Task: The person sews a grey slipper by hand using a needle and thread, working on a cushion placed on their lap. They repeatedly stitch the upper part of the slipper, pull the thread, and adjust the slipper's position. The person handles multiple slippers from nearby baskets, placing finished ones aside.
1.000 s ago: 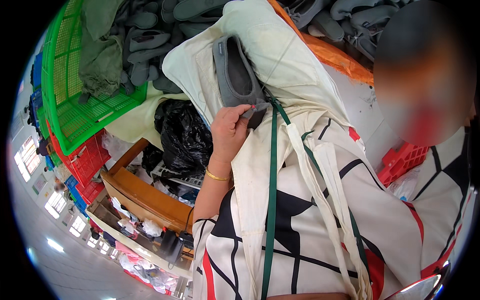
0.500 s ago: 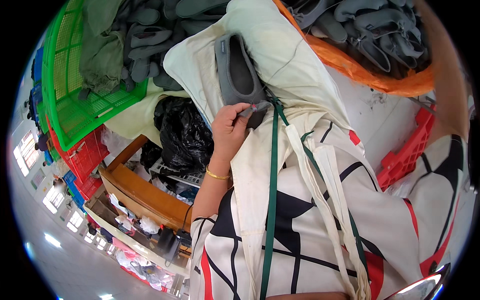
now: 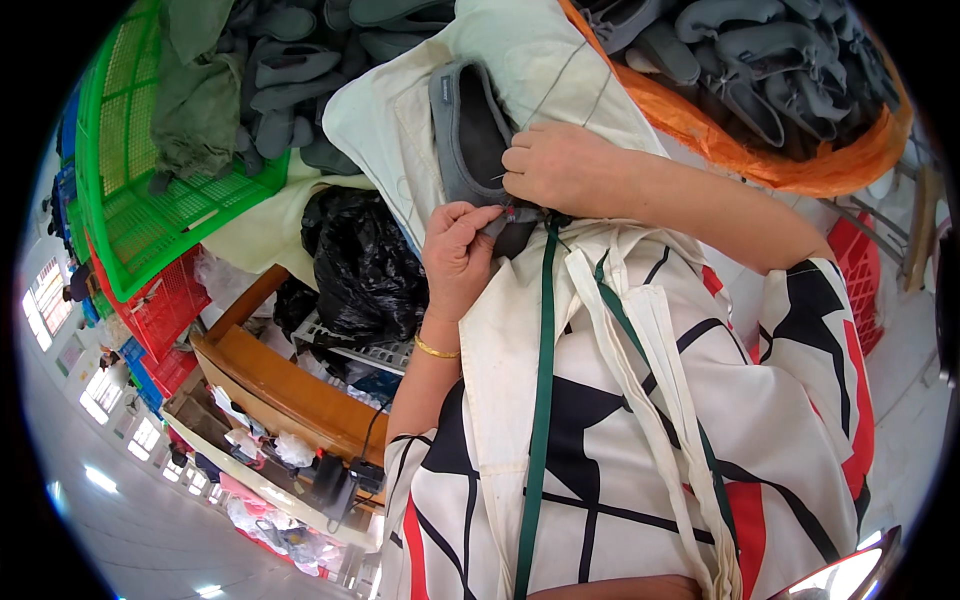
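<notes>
A grey slip-on shoe (image 3: 447, 140) with a dark lining lies across my lap on a pale cloth (image 3: 390, 110). Its opening faces up and its heel end points toward me. My left hand (image 3: 460, 250) is closed, thumb and finger pinching the grey fabric at the heel edge, where a small red spot shows. Just beyond it, my right hand (image 3: 560, 168) is closed over the near right side of the shoe. A thin needle (image 3: 497, 178) sticks out from its fingertips. Thin dark thread (image 3: 590, 85) runs over the cloth.
At the far left, a green crate (image 3: 120, 170) stands by many grey shoes (image 3: 290, 75). An orange sack (image 3: 690, 125) at the far right holds more. Left of my lap are a black plastic bag (image 3: 365, 265), a wooden drawer unit (image 3: 290, 375) and a red crate (image 3: 165, 310).
My right arm has swung in from the far right edge, bringing the hand to the shoe's heel end. My left hand keeps its pinch in nearly the same place.
</notes>
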`<state>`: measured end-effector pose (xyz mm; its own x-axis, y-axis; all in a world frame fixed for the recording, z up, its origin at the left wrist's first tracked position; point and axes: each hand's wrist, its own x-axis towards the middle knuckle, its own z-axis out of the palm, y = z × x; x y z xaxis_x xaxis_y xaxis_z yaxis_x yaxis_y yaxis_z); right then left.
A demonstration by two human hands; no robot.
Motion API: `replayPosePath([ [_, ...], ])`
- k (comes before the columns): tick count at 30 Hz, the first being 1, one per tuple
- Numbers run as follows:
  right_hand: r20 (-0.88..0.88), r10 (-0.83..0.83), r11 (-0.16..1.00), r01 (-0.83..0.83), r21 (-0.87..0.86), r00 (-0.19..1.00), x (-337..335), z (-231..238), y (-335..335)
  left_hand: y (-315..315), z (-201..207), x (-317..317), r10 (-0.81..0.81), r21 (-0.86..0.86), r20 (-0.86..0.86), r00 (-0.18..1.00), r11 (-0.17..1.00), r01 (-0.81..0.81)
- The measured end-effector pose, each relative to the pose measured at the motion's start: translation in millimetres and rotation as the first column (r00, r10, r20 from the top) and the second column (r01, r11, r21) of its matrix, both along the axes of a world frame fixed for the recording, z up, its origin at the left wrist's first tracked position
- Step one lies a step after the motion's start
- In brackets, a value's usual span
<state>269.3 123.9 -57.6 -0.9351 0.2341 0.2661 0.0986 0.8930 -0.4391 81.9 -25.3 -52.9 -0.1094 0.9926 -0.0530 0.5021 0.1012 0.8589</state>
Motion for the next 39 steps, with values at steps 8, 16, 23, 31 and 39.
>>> replayPosePath([
  [8, -0.135, -0.161, 0.985, 0.167, 0.032, 0.978, -13, -8, -2, 7, -5, 1, -0.021, 0.02, -0.044, 0.999, 1.0, 0.021],
  [16, -0.31, -0.383, 0.919, 0.392, -0.036, 0.87, -43, -12, 10, 16, 1, -3, -0.051, -0.032, -0.074, 0.996, 0.998, 0.049],
  [23, -0.256, -0.437, 0.899, 0.412, -0.146, 0.862, -33, -8, 10, -3, 1, -1, 0.223, -0.15, 0.089, 0.971, 0.966, -0.209],
  [31, -0.323, -0.356, 0.934, 0.321, -0.157, 0.877, -41, 7, -2, -23, 10, 14, 0.342, -0.419, -0.134, 0.93, 0.831, -0.366],
  [39, -0.374, -0.381, 0.886, 0.45, 0.114, 0.846, -10, 63, 40, 5, 56, -96, 0.473, 0.016, -0.021, 0.881, 0.881, -0.473],
])
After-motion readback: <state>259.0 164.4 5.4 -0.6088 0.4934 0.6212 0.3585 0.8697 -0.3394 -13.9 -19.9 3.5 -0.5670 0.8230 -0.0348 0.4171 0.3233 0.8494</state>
